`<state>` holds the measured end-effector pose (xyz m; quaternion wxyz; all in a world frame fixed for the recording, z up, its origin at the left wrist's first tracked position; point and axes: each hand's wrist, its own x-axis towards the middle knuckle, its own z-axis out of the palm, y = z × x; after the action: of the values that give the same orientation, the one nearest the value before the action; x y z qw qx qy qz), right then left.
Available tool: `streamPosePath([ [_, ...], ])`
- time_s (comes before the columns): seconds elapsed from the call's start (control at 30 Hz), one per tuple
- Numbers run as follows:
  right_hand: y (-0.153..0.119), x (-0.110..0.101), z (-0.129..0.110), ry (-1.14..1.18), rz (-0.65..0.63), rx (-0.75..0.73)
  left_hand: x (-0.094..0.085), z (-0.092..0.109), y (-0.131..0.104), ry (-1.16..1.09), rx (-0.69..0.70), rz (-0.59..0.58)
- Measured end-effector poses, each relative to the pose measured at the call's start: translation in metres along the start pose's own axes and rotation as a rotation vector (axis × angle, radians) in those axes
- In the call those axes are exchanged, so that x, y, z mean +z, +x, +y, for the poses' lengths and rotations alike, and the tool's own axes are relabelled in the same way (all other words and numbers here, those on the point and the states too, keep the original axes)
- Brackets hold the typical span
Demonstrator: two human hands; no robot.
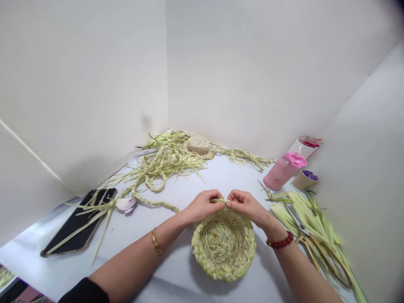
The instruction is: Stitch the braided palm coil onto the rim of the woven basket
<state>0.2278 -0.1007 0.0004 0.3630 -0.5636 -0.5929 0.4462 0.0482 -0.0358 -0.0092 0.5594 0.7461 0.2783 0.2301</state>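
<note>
A round, pale green basket (pixel 222 248) woven from coiled plant-fibre braid is tilted toward me, its hollow inside showing. At its far rim my left hand (pixel 203 206) is closed, thumb and fingers pinching the braided edge. Close beside it, my right hand (pixel 245 206) pinches the same stretch of rim, fingertips nearly touching the left ones. Whether a needle or thread is between the fingertips is too small to tell. A plaited cord (pixel 154 203) runs from the left toward the basket and passes behind my left wrist.
Loose strips and braids (pixel 164 162) are heaped at the back, beside a small woven hat (pixel 198 145). At left lie a dark phone or tablet (pixel 82 223) and a whitish shell-like object (pixel 126 205). Gold-handled scissors (pixel 328 256) rest on husk strips (pixel 303 202) near a pink bottle (pixel 282 172) and cup (pixel 304 180).
</note>
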Motion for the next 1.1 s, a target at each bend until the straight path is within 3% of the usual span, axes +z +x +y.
streamPosePath([
  [0.2, 0.002, 0.004, -0.001, -0.096, 0.072, -0.097, 0.002, -0.002, 0.001, -0.053, 0.084, 0.063],
  [0.37, -0.002, 0.0, -0.001, -0.115, 0.026, -0.05, 0.001, 0.0, 0.003, -0.072, 0.022, 0.015],
  [0.7, 0.007, 0.007, 0.003, 0.004, 0.046, -0.06, 0.0, 0.003, 0.001, -0.166, -0.029, 0.046],
  [0.8, 0.005, 0.006, 0.005, -0.013, 0.034, -0.026, -0.003, 0.002, 0.003, -0.18, -0.075, -0.009],
  [0.9, 0.0, 0.006, 0.007, -0.053, 0.1, 0.023, -0.01, 0.002, 0.004, -0.121, -0.065, -0.07],
  [1.1, -0.02, 0.014, 0.01, -0.02, 0.313, 0.068, -0.031, 0.007, 0.003, 0.222, -0.092, -0.186],
])
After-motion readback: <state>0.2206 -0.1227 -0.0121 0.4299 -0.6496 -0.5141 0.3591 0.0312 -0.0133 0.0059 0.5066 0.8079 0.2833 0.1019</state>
